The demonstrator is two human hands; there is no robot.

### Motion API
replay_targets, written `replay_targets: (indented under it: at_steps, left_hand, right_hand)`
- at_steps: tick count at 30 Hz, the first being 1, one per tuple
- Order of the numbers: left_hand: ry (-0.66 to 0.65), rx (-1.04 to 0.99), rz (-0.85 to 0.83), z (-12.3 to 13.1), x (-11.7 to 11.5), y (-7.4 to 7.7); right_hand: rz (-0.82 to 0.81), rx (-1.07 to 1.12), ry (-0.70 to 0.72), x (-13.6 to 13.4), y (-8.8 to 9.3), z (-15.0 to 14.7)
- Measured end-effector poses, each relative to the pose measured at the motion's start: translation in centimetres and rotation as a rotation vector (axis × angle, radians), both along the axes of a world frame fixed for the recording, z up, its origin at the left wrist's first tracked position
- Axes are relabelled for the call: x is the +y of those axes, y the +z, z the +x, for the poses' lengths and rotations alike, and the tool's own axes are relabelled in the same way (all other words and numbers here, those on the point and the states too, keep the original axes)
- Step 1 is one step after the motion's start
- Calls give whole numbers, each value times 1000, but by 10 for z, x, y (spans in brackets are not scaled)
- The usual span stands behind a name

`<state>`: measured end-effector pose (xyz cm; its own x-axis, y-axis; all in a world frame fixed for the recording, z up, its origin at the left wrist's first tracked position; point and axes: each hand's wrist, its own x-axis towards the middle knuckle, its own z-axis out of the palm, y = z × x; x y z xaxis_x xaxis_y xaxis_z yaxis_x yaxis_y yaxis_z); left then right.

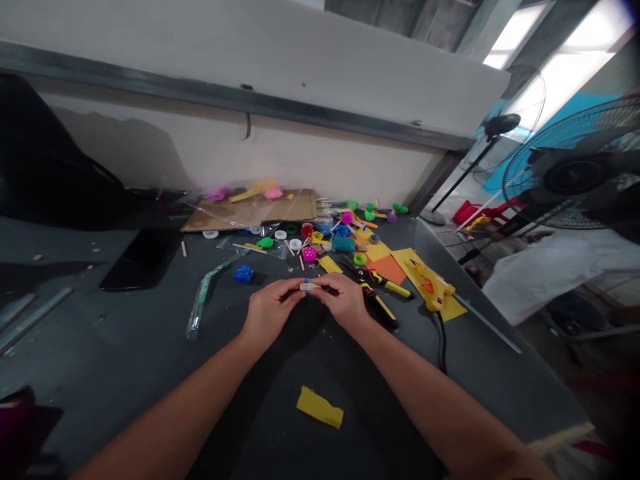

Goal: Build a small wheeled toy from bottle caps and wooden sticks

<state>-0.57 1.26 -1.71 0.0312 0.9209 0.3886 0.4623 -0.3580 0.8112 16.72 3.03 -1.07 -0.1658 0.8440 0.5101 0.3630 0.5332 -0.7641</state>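
Note:
Between the fingertips of both hands is a small pale, flat piece (310, 287) with bits of blue at its upper and lower edges; its exact kind is too small to make out. My left hand (270, 308) pinches its left end, and my right hand (345, 301) pinches the right end. The piece is held above the dark table. Just beyond my right hand lie pliers with yellow-and-black handles (381, 308). A torn yellow strip (320, 408) rests on the table between my forearms. To the left of my left hand sits a crumpled blue piece (243, 274).
A yellow glue gun (431, 283) with a black cord lies on yellow paper at right. Bottle caps, sticks and colourful bits crowd the back around a pink cap (309, 255). A clear plastic tube (199, 307) and black phone (137, 260) lie left. A fan (575, 175) stands right.

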Motion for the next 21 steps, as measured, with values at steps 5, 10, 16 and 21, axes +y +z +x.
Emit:
replay_targets:
  at_steps: [5, 10, 16, 21]
  left_hand:
    - [38, 67, 36, 0, -1, 3]
    - [55, 64, 19, 1, -1, 6]
    - [57, 31, -6, 1, -3, 7]
    - [57, 27, 9, 0, -3, 6]
  right_hand:
    - [-21, 6, 11, -1, -1, -1]
    - [-86, 24, 16, -3, -1, -2]
    - [-161, 49, 10, -2, -5, -2]
    - [-141, 61, 10, -2, -5, -2]
